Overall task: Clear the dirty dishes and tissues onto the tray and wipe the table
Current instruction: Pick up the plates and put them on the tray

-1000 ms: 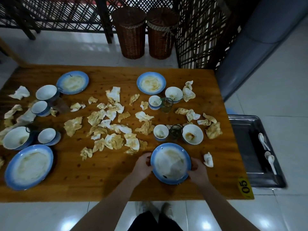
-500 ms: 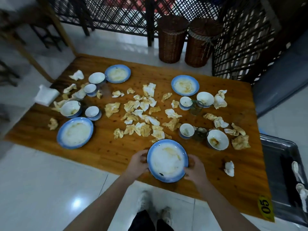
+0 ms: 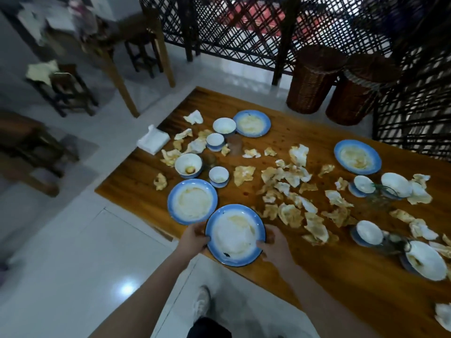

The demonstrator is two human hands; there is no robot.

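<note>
I hold a dirty blue-rimmed plate (image 3: 234, 235) over the near edge of the wooden table (image 3: 341, 264). My left hand (image 3: 194, 237) grips its left rim and my right hand (image 3: 274, 245) grips its right rim. A second dirty blue-rimmed plate (image 3: 192, 201) lies on the table just beyond and left of it. Two more such plates (image 3: 251, 123) (image 3: 357, 156) lie farther back. Several white bowls and cups (image 3: 188, 165) stand about, and several crumpled stained tissues (image 3: 290, 215) are strewn over the middle. The tray is out of view.
A folded white cloth (image 3: 153, 140) lies on the table's far left corner. Two wicker baskets (image 3: 314, 79) stand behind the table before a dark lattice screen (image 3: 244, 25). Wooden stools (image 3: 66, 91) and another table stand on the tiled floor at left.
I have carried the plate leftward along the table's near edge, both hands still on its rim, and it now sits beside the left-hand plate. The view has swung left, so the tray has left the frame.
</note>
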